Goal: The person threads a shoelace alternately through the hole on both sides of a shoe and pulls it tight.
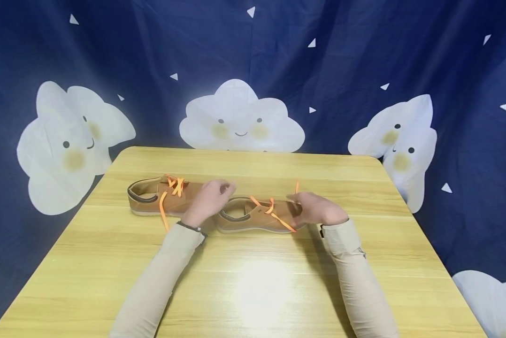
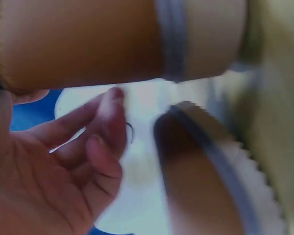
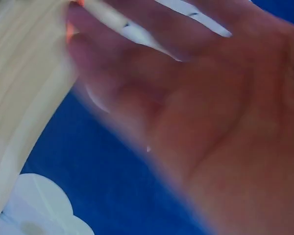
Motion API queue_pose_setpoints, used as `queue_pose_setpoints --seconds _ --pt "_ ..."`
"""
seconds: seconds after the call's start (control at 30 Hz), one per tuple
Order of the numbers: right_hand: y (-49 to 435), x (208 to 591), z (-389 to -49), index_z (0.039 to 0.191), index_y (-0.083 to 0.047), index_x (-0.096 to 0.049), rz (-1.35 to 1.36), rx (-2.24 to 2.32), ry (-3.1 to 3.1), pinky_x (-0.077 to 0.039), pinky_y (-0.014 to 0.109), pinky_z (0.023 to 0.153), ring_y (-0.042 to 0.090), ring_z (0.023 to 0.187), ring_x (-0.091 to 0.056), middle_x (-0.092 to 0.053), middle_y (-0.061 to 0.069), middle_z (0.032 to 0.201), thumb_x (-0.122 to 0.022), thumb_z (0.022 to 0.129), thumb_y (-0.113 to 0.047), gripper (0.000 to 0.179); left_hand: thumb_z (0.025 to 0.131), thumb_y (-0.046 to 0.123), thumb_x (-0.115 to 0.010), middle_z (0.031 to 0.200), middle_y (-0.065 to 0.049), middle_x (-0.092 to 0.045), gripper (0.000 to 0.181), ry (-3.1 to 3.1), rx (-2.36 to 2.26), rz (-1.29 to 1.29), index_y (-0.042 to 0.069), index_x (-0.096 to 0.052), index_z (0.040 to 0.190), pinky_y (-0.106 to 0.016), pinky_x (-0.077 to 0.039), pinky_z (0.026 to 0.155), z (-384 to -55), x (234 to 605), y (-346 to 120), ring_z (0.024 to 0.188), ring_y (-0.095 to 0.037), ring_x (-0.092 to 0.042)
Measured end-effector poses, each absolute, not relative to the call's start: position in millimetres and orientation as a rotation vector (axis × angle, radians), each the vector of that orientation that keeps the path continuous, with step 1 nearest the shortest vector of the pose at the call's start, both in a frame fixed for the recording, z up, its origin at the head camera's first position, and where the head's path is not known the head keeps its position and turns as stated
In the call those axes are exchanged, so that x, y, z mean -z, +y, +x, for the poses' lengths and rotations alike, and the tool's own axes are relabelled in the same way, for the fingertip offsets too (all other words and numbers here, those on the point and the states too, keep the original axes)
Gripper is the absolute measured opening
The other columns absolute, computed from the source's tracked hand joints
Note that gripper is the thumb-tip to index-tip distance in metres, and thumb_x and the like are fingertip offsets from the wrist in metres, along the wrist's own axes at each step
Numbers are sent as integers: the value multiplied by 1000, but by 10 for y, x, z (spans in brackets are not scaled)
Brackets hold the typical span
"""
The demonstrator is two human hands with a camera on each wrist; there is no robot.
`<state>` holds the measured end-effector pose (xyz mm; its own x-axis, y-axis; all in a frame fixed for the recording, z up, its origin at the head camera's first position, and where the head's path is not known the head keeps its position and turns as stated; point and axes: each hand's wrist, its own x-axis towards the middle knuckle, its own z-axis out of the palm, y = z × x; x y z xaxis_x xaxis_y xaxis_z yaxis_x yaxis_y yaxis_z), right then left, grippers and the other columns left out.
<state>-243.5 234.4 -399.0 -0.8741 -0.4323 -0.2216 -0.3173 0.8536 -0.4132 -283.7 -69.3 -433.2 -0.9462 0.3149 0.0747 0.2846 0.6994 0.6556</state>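
The nearer orange-laced brown shoe [image 1: 246, 223] lies on the worktop [image 1: 236, 256] between the two hands, toe to the right. At that toe is the right hand [image 1: 320, 209], its fingers relaxed and apart; whether they touch the leather is unclear. The left hand [image 1: 208, 199], fingers loosely bent and unclamped, hovers between this shoe's heel and the toe of the farther brown shoe [image 1: 190, 196]. Beyond hangs a cloud-printed blue curtain [image 1: 341, 70].

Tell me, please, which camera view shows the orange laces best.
The head view, because the orange laces appear clearly on both brown shoes. The left wrist view shows parts of the shoes but no laces; the right wrist view gives only a blurred orange streak, probably lace, beside the fingertips.
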Motion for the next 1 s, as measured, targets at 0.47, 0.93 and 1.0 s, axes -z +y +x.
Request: queue_pose_setpoints --seconds 0.47,0.93,1.0 --pt "2001 4036 -2439 82 -21 -76 -1189 573 3040 -51 25 67 9 75 -55 -63 -4 85 -73 87 1 23 88 18 -76 86 1 -59 7 3196 -760 1588 13 -72 88 -20 -45 63 -2361 4304 -93 77 -12 -52" --pt "1974 4078 -2443 82 -18 -66 -1166 597 2982 -45 24 65 11 76 -48 -54 -3 80 -66 84 3 20 91 13 -71 89 1 -63 6 3105 -852 1524 12 -77 88 -19 -47 64 -2374 4293 -107 76 -11 -56" --pt "1988 4052 -2428 85 -17 -68 -1103 623 2945 -46 25 67 11 77 -50 -57 -3 82 -68 84 -1 16 92 15 -68 92 0 -64 10 3072 -942 1387 11 -77 93 -19 -48 61 -2424 4250 -183 78 -12 -61"
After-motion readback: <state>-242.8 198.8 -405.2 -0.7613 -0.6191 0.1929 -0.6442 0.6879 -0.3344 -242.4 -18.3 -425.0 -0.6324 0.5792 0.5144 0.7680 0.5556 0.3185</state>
